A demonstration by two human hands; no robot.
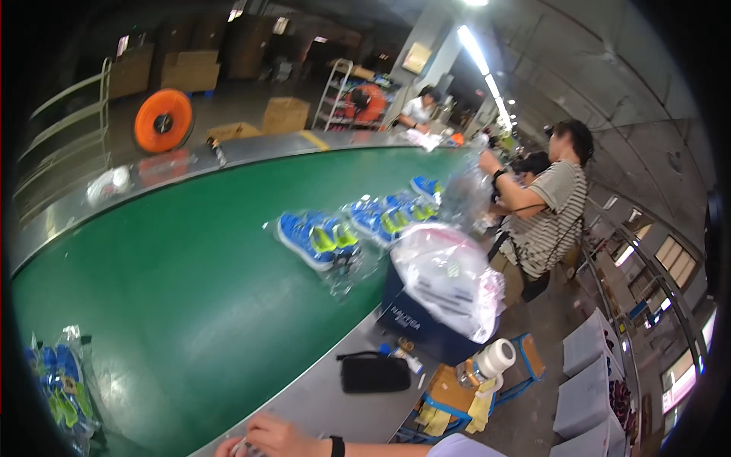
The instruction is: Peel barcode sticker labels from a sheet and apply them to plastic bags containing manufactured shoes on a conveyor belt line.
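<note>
My right hand (278, 437), with a black band at the wrist, is at the bottom edge above the metal ledge. Its fingers are bent and closed together around something small and greyish, cut off by the frame's edge. Just left of it a bit of my left hand (227, 447) shows, touching the same spot; most of it is out of view. Nearest on the ledge lies a black zip pouch (374, 372). On the green belt (183, 305), blue and lime shoes (318, 241) lie in clear plastic bags, and another bagged pair (65, 388) sits at the far left.
A dark blue box (426, 327) heaped with clear plastic bags (449, 274) stands on the ledge. Beyond it a co-worker in a striped shirt (552, 206) handles plastic. A stool (449, 392) holds a white-lidded jug (495, 358). Grey bins (582, 404) line the right; an orange fan (163, 122) stands across.
</note>
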